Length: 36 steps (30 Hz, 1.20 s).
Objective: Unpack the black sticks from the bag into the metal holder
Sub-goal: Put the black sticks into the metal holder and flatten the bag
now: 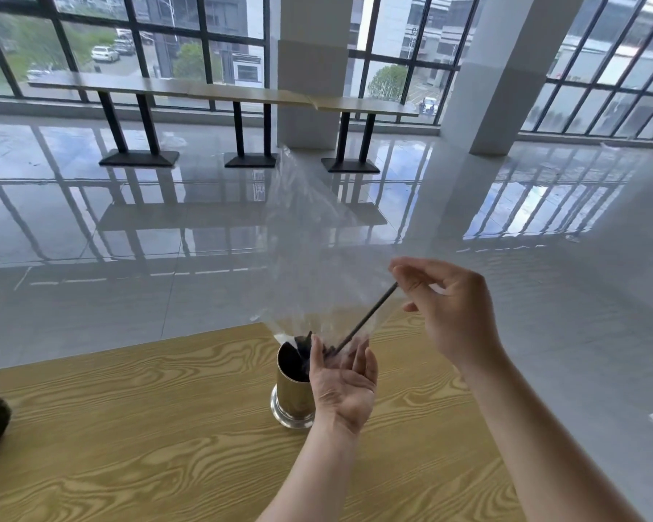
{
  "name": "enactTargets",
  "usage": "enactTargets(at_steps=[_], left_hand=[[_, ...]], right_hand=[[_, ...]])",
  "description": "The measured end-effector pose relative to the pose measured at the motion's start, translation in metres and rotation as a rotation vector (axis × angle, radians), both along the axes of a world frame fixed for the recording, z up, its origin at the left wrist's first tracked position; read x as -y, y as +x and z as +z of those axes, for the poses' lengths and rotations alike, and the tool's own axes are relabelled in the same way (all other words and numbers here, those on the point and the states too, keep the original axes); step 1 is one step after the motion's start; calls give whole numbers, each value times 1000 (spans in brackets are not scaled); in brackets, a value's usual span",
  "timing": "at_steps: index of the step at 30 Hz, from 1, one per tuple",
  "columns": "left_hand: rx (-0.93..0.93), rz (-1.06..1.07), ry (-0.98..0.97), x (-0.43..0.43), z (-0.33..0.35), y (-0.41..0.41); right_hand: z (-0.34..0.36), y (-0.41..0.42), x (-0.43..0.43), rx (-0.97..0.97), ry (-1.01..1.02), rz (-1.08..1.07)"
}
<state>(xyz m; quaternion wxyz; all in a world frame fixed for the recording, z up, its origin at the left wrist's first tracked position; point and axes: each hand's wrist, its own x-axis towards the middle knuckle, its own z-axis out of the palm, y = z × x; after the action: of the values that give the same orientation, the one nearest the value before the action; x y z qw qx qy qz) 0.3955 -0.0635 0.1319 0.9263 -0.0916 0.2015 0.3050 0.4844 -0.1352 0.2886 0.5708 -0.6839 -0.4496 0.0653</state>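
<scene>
Right hand (pixel 449 307) pinches a black stick (pixel 366 318); left hand (pixel 344 386) grips the bag (pixel 310 239) above the metal holder (pixel 293 393).

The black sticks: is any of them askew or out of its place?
One black stick slants up to the right inside the clear bag, its top pinched by the right hand; the other sticks bunch at the mouth of the metal holder.

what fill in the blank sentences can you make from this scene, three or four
1. The right hand pinches the upper end of a stick that is ____ in colour.
2. The metal holder stands on a ____ table.
3. The left hand grips the lower end of the clear bag just above the ____.
Missing words: black; wooden; holder.
</scene>
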Motion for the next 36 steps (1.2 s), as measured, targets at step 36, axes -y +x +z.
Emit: enactTargets(at_steps=[36], left_hand=[[9,62,-146,9,10,-6]], right_hand=[[36,-2,7,103,139,54]])
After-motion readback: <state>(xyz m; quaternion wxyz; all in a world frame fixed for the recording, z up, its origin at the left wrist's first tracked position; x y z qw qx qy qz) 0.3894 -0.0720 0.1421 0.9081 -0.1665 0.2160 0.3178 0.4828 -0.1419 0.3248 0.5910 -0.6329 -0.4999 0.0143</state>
